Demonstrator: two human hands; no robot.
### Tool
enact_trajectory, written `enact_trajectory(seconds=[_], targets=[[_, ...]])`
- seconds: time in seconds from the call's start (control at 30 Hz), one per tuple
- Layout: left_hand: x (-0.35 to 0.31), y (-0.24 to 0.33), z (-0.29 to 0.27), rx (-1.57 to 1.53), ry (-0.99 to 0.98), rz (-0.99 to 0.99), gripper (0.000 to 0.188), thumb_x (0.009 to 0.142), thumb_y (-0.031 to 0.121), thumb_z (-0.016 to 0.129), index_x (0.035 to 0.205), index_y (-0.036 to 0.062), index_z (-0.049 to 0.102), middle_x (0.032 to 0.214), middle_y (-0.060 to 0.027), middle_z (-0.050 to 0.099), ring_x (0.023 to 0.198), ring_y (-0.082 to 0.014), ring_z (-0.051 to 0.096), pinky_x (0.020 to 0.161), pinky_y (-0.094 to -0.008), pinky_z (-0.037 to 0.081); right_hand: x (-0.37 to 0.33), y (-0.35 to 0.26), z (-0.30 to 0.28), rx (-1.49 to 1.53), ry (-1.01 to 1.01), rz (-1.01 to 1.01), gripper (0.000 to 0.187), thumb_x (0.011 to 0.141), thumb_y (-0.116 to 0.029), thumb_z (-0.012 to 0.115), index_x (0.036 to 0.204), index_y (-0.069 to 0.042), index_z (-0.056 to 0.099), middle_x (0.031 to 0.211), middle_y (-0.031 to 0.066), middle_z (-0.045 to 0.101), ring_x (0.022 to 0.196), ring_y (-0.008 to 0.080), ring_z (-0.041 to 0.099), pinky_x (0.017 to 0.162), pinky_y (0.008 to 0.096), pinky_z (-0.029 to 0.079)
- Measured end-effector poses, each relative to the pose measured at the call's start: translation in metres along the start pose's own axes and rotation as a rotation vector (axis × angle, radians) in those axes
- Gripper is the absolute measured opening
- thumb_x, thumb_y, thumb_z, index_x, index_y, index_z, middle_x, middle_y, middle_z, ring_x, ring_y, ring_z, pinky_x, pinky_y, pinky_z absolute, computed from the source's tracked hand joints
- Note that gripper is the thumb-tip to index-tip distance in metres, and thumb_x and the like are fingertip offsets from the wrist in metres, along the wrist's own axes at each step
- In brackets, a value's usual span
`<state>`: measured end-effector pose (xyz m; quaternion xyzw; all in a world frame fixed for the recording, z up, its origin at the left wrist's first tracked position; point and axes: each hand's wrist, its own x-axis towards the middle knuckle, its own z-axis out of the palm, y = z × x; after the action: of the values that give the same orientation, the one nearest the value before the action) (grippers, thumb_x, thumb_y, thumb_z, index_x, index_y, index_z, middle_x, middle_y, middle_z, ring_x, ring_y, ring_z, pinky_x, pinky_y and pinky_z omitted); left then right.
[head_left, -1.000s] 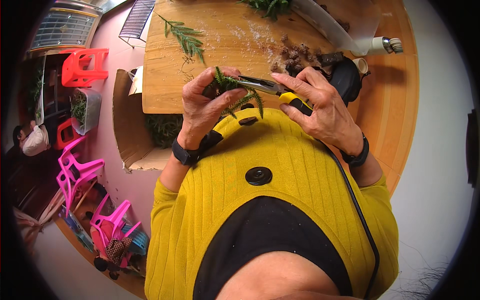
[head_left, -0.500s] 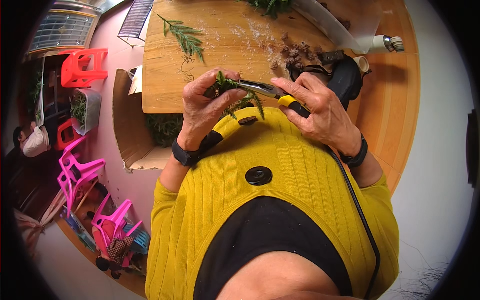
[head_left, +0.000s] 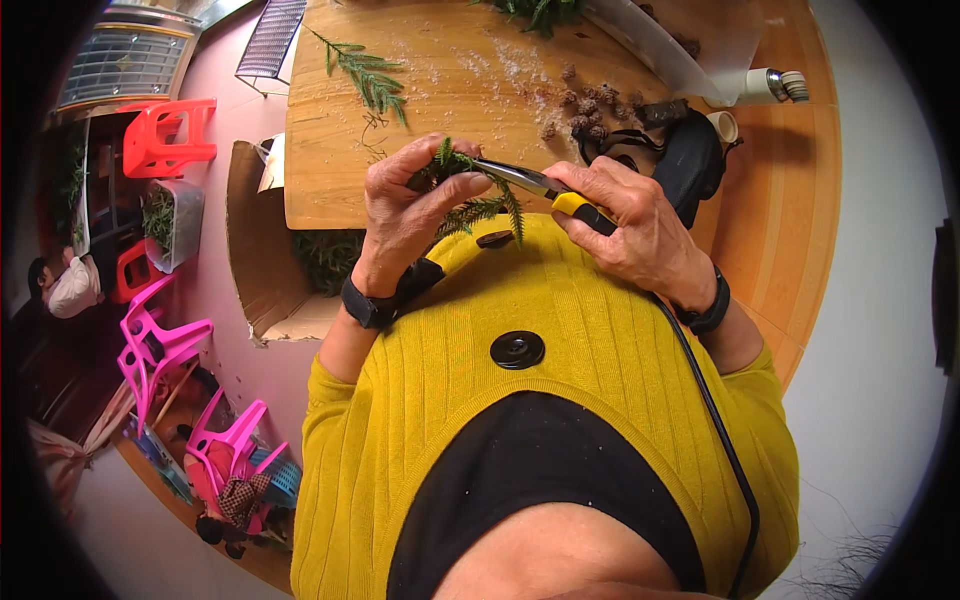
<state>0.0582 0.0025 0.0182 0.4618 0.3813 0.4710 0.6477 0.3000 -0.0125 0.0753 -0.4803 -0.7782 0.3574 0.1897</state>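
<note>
While left hand point(head_left: 400, 205) pinches the green sprig point(head_left: 484, 209) between thumb and fingers, right hand point(head_left: 645, 228) wraps the handles of the pliers point(head_left: 545, 188). Sprig sits at the table's point(head_left: 325, 185) near edge, in front of the chest. Plier jaws look nearly closed, tips at the sprig; can't tell if they bite, left fingers hide the contact.

I'd pinch right beside the tips, fingers off the bite line, squeeze lightly so the stem doesn't crush. Tilting the sprig a bit should show the tips better.

Around: loose frond point(head_left: 375, 82) far left, crumbs point(head_left: 515, 65) and cones point(head_left: 595, 110) right of it, clear bin point(head_left: 660, 50) beyond. Box point(head_left: 250, 235) at left. Bag point(head_left: 690, 160) sits just past right hand, likeliest bump. Cable point(head_left: 707, 390) down the right side could snag.
</note>
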Motion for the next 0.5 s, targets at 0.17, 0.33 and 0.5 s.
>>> enact_trajectory(seconds=[0.17, 0.33, 0.5], targets=[[0.002, 0.001, 0.0, 0.035, 0.017, -0.035, 0.022, 0.08, -0.008, 0.069, 0.1, -0.0025, 0.063, 0.098, -0.0076, 0.063, 0.088, -0.0124, 0.06, 0.074, -0.0227, 0.051, 0.003, -0.003, -0.002, -0.001, -0.005, 0.028, 0.042, 0.078, -0.006, 0.071, 0.118, -0.004, 0.06, 0.087, 0.0136, 0.06, 0.074, 0.0264, 0.057, 0.068, 0.0348, 0.047], [0.006, 0.004, 0.0, 0.036, 0.027, -0.049, 0.022, 0.08, 0.0, 0.074, 0.099, -0.0033, 0.064, 0.084, -0.0001, 0.064, 0.075, -0.0048, 0.058, 0.066, -0.0178, 0.049, 0.011, 0.005, -0.006, 0.066, -0.093, 0.019, 0.04, 0.082, -0.014, 0.069, 0.12, -0.002, 0.059, 0.094, 0.0142, 0.062, 0.08, 0.0255, 0.059, 0.075, 0.0345, 0.047], [0.007, 0.007, -0.007, 0.117, -0.038, -0.106, 0.018, 0.084, 0.002, 0.07, 0.099, -0.0035, 0.064, 0.085, -0.001, 0.064, 0.074, -0.0059, 0.059, 0.067, -0.0187, 0.049, 0.015, 0.002, -0.004, 0.241, -0.173, 0.105, 0.042, 0.085, -0.018, 0.067, 0.123, -0.002, 0.058, 0.104, 0.0146, 0.063, 0.093, 0.0228, 0.059, 0.083, 0.0324, 0.046]])
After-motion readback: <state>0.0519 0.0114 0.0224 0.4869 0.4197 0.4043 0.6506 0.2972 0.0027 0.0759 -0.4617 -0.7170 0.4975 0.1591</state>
